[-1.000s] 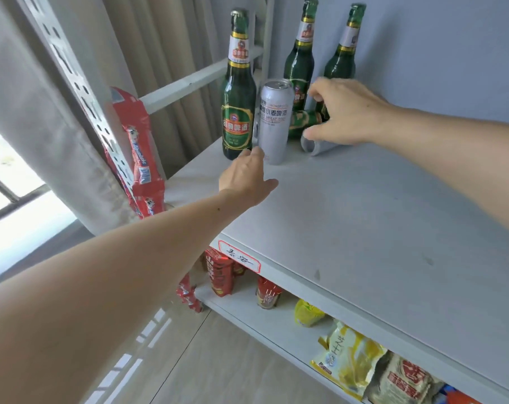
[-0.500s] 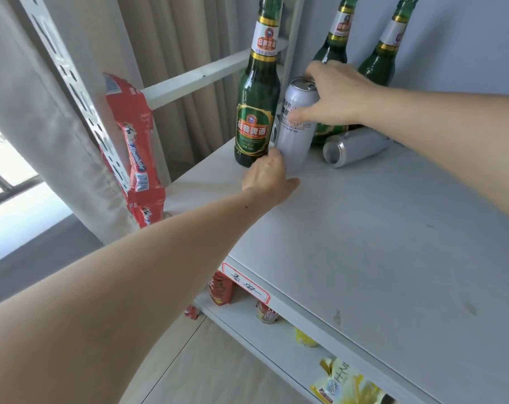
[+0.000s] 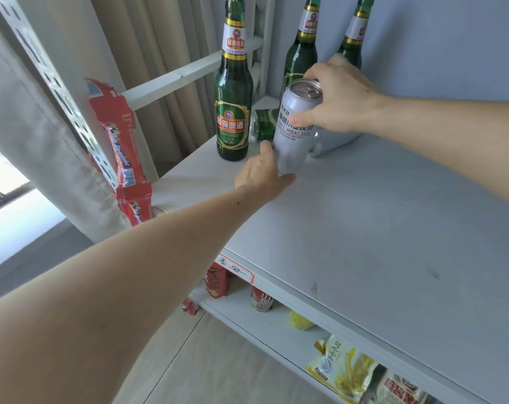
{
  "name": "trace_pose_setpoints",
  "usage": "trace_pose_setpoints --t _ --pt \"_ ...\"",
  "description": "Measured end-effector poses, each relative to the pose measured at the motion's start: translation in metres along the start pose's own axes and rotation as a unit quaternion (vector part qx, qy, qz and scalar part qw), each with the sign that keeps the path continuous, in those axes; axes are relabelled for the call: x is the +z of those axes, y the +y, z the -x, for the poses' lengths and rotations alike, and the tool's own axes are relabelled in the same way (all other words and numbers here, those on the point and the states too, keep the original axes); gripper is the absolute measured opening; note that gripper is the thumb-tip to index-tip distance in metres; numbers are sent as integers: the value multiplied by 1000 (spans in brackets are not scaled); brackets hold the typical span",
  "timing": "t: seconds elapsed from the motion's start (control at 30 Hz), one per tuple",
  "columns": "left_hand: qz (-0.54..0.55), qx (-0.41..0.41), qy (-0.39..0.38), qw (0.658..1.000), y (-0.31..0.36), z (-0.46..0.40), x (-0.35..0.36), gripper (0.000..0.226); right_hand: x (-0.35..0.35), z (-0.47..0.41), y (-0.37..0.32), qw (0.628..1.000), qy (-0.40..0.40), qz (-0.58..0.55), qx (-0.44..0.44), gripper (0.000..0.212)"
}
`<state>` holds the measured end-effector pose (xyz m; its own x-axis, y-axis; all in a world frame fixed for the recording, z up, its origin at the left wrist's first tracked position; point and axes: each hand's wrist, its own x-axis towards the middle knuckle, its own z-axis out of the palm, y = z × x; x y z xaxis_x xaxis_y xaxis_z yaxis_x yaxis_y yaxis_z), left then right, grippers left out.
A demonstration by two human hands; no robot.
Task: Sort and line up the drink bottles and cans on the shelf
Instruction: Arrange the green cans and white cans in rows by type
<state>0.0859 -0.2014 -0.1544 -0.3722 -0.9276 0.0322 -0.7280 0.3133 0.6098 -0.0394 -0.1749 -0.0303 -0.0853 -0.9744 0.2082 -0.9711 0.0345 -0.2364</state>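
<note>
Curtain folds and a perforated white shelf upright fill the 9 o'clock side, with red snack packets hanging along the upright. At 11 o'clock a tall green glass beer bottle stands upright near the left edge of the pale grey shelf board. Just right of it a small green can lies on its side. The left hand curls its fingers and thumb round the base of a tall silver wheat-beer can, which tilts with its top toward 1 o'clock. The right hand pinches that can's upper part between thumb and fingers. Behind it, at 12 and 1 o'clock, two more green bottles stand against the blue-grey wall. A second silver can lies flat beneath the right wrist. From 3 to 5 o'clock the board stretches bare to its front edge, where a handwritten label sits. A lower shelf holds cans and yellow snack bags.
</note>
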Motion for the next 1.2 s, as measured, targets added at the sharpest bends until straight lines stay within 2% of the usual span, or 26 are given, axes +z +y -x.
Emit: trace_pose_setpoints --t 0.17,0.33,0.53,0.77,1.0,1.2 --pt "19 46 -18 999 28 32 6 61 -39 59 8 1000 -4 -2 19 60" --pt "54 133 -38 989 74 79 19 65 -86 143 24 996 18 15 81 45" --pt "26 225 -91 970 156 147 43 64 -144 249 50 983 24 53 172 51" --pt "44 290 -165 941 250 242 92 64 -203 381 93 957 29 47 284 53" --pt "72 315 -200 925 342 340 160 71 -251 503 155 942 21 52 330 51" --pt "94 306 -215 923 409 410 222 70 -280 582 222 935 0 50 350 60"
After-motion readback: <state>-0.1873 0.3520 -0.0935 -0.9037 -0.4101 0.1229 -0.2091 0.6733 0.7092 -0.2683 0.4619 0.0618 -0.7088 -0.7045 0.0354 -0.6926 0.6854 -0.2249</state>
